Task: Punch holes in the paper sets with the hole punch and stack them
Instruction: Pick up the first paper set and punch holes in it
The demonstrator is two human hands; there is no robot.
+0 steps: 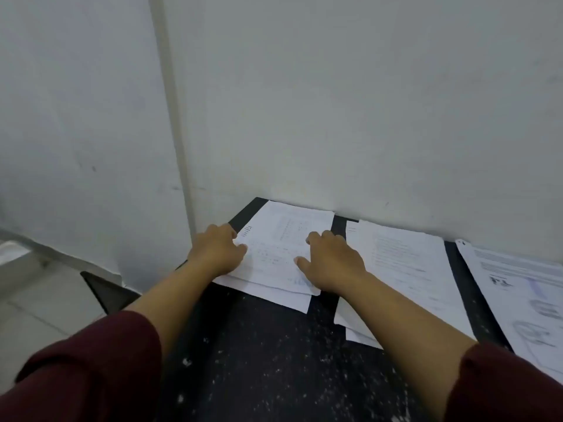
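Note:
A set of white printed sheets (283, 236) lies at the far left of the black speckled table (268, 354). My left hand (217, 249) rests on its left edge, the fingers bent down over the paper's border. Lying on the right half of the same set is my right hand (332, 260), fingers curved onto the sheet and thumb spread. A second paper set (402, 269) sits to the right of it, partly under my right forearm. A third set (524, 293) with printed diagrams lies at the far right. No hole punch is in view.
A grey wall stands right behind the table, with a vertical strip (170, 117) at the corner. A dark chair part (106, 290) sits left of the table above a light tiled floor (33, 300). Small white specks dot the table's near part.

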